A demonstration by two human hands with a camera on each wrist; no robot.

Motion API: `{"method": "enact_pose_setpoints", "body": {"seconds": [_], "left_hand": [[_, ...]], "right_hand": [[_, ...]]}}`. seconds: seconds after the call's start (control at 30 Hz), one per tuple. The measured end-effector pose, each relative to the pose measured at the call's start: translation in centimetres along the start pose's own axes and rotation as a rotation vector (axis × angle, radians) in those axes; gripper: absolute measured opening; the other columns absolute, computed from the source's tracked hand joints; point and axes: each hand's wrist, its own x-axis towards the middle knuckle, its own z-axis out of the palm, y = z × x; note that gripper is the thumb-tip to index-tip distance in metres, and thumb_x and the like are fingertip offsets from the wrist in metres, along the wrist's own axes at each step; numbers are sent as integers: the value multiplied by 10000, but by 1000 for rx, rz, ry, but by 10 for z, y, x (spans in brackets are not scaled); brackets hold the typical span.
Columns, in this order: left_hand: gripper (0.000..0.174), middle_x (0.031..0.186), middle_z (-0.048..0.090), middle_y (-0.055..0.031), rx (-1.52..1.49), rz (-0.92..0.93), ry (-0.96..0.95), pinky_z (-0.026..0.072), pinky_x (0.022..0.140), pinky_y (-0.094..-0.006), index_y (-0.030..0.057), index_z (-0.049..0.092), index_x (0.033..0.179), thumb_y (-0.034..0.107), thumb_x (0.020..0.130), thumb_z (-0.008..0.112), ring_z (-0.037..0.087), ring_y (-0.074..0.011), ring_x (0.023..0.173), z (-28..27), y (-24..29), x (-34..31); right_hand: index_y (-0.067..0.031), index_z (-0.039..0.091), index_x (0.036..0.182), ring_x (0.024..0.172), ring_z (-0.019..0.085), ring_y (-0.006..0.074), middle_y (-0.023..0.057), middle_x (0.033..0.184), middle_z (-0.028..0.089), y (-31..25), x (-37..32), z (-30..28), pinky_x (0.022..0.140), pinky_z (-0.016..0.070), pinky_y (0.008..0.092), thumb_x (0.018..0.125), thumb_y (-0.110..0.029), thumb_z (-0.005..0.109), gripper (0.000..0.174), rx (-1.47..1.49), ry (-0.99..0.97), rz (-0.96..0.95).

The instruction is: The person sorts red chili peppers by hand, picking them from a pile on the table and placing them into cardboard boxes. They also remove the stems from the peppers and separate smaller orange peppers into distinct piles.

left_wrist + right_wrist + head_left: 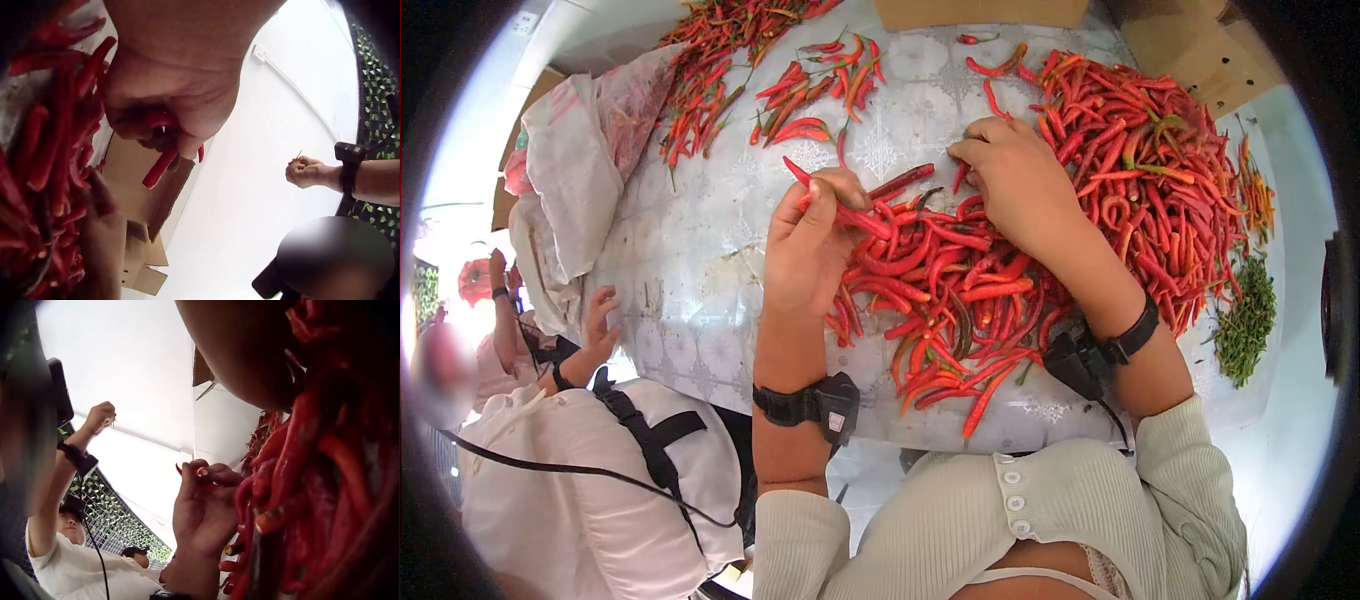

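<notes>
My left hand [810, 235] is raised at the left edge of a heap of red chili peppers [935, 260]. It grips red chilies, one tip [797, 170] poking up past the thumb. In the left wrist view, a held chili [160, 167] sticks out below the curled fingers. My right hand [1020, 185] reaches over the heap's far side, back of the hand up and fingers bent down to the left. A red chili [959, 178] shows just under its fingertips. The right thumb is hidden, so I cannot tell whether that chili is pinched.
A larger chili pile [1150, 190] covers the table's right side, with green stems [1246, 320] beside it. Sorted chilies [805, 95] lie at the far left near a white sack [565, 170]. Cardboard boxes [980, 12] stand behind. Another person [600, 470] sits at left.
</notes>
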Motion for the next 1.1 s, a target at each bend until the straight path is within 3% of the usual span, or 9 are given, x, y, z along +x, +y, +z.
{"method": "enact_pose_setpoints", "body": {"seconds": [0.1,0.2,0.3,0.5,0.83,0.9,1.0,1.03,1.1], "left_hand": [[231,876,589,-79,-33,-15,-43,516,704,-342,33,536,930,241,980,450,578,-188,795,5,2,-2],[238,817,567,-68,-72,-45,-43,518,664,-345,38,518,943,257,986,434,572,-186,738,0,1,-2],[234,752,535,-50,-101,-83,-65,495,594,-324,42,516,946,258,986,437,540,-161,659,-11,2,1],[204,687,503,-16,32,-127,48,448,536,-279,36,530,964,237,965,493,488,-119,585,6,5,-2],[226,799,586,3,575,50,-78,416,527,-189,34,573,1014,162,856,671,510,-48,614,20,-5,-8],[224,800,589,-2,430,-34,-22,429,537,-192,38,575,1009,159,850,674,526,-56,628,14,0,-8],[198,773,553,-42,233,-96,108,355,445,-203,37,540,996,194,875,551,498,-100,587,17,8,-4],[204,770,552,-51,184,-85,112,354,436,-205,39,535,1003,192,868,544,504,-106,599,16,9,-2],[214,789,565,-74,107,-78,82,370,443,-219,40,525,1020,179,858,524,533,-132,634,15,9,2]], "right_hand": [[-32,631,932,909,559,330,104,913,609,-3,3,-8,787,439,397,763,-52,621,171,-28,-96,35],[-32,626,947,854,588,251,84,854,610,-6,5,-9,748,452,344,801,-81,620,155,151,-44,66],[-15,627,923,683,595,217,103,806,633,-13,9,-15,645,473,326,851,-145,604,150,751,-41,183],[10,604,968,721,555,61,-1,792,605,-24,8,-27,643,467,234,899,-177,596,199,1440,-281,444],[15,619,929,733,611,105,52,789,648,-36,6,-36,651,495,245,866,-149,630,176,1390,-304,386],[15,623,920,728,619,123,64,771,654,-30,8,-38,652,497,268,851,-136,636,167,1358,-276,371],[-6,617,961,746,602,114,47,822,637,-10,8,-55,653,479,273,836,-134,649,181,818,-258,119],[-21,627,956,788,624,192,79,842,638,-3,5,-53,693,484,331,793,-133,663,201,622,-232,78],[-24,626,955,822,615,247,101,859,637,6,-3,-55,723,478,351,768,-143,673,226,372,-284,28]]}}
